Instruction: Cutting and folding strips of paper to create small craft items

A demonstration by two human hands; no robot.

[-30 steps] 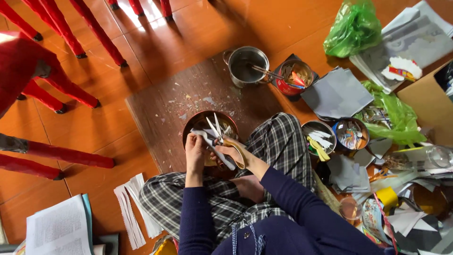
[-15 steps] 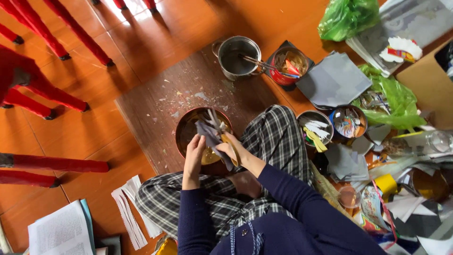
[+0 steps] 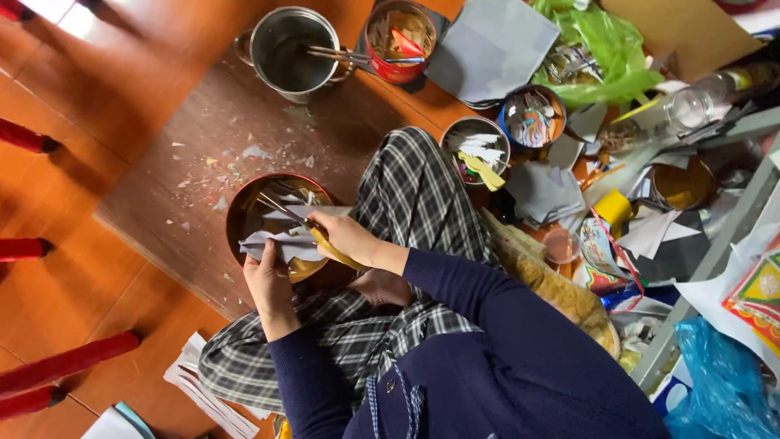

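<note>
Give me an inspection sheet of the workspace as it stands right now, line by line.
Surface: orange floor with a brown board speckled with paper scraps.
Job's things: grey paper held over a brown bowl; yellow-handled scissors cutting into it.
Clutter: metal pot, red tin, two small bowls of cuttings, grey sheets, green bag, blue bag.
Grippers: left hand grips the paper from below; right hand works the scissors.
Cables: nothing seen.
Surroundings: red chair legs at the left; person sits cross-legged in plaid trousers.
</note>
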